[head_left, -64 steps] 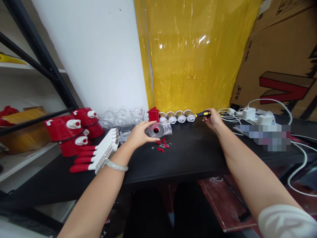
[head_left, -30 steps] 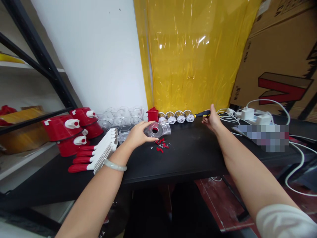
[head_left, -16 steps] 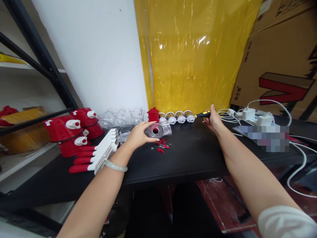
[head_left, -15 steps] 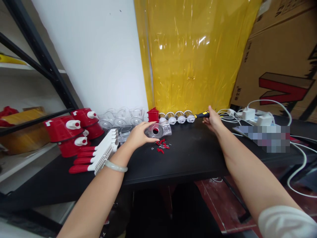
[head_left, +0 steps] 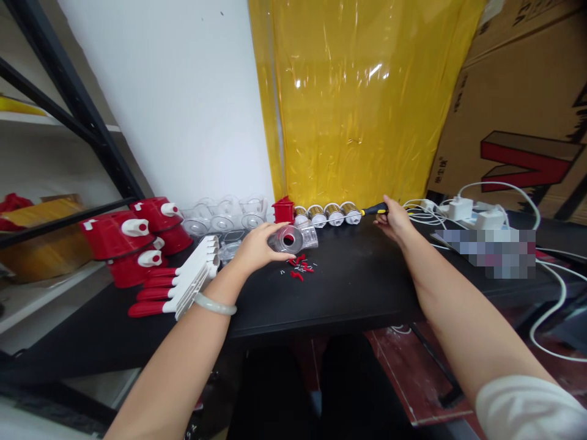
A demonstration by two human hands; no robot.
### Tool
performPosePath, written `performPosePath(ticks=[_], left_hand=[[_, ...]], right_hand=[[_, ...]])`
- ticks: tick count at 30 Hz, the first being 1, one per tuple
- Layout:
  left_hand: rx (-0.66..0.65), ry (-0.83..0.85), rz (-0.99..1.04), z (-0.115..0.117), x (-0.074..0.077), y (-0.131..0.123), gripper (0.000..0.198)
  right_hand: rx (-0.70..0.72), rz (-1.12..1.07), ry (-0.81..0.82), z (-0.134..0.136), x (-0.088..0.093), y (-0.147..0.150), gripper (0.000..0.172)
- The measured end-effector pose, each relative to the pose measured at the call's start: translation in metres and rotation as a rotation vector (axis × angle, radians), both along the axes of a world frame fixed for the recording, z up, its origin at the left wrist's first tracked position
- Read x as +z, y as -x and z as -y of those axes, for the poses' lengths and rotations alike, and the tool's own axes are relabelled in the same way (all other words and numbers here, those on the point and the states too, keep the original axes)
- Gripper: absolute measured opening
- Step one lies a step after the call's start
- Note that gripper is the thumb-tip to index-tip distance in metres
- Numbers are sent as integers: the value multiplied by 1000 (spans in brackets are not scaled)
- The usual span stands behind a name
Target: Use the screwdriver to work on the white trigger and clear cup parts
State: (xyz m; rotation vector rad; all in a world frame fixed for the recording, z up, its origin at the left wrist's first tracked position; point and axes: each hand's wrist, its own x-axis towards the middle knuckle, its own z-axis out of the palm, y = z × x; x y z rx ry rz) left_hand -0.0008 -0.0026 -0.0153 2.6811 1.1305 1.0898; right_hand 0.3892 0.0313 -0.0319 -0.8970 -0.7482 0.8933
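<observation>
My left hand [head_left: 257, 247] is closed around a clear plastic housing [head_left: 308, 237] with a round opening facing me. In my right hand [head_left: 393, 218] is the black and yellow handle of a long screwdriver [head_left: 373, 209]. Its thin shaft runs left to the housing; I cannot make out exactly where the tip sits. Just below the housing, small red plastic pieces [head_left: 297, 276] and loose screws [head_left: 282, 272] lie on the black table [head_left: 348, 287]. Behind it stand a red box-shaped part [head_left: 284, 211] and a row of motors [head_left: 334, 215].
On the left are stacked red housings [head_left: 110, 235] and white parts with red handles [head_left: 192, 275]. Clear plastic cups [head_left: 224, 214] line the wall. White chargers and cables [head_left: 460, 208] lie at the right, by a large cardboard box [head_left: 513, 110].
Both hands keep their hold on the housing and the screwdriver, in nearly the same place. The screwdriver handle's yellow marking looks turned. The view has shifted slightly.
</observation>
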Motion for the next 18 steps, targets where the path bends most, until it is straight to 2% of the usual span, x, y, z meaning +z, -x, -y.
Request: performPosePath(ticks=[5, 10, 13, 18], left_hand=[[-8, 3, 2, 0, 0, -1, 81], [0, 10, 9, 0, -1, -1, 81], [5, 14, 11, 0, -1, -1, 81], [8, 6, 7, 0, 0, -1, 81]], right_hand=[[31, -134, 6, -1, 6, 0, 27], [-4, -15, 45, -1, 2, -2, 45], [-26, 74, 7, -1, -2, -1, 49], [-35, -9, -36, 0, 2, 1, 31]])
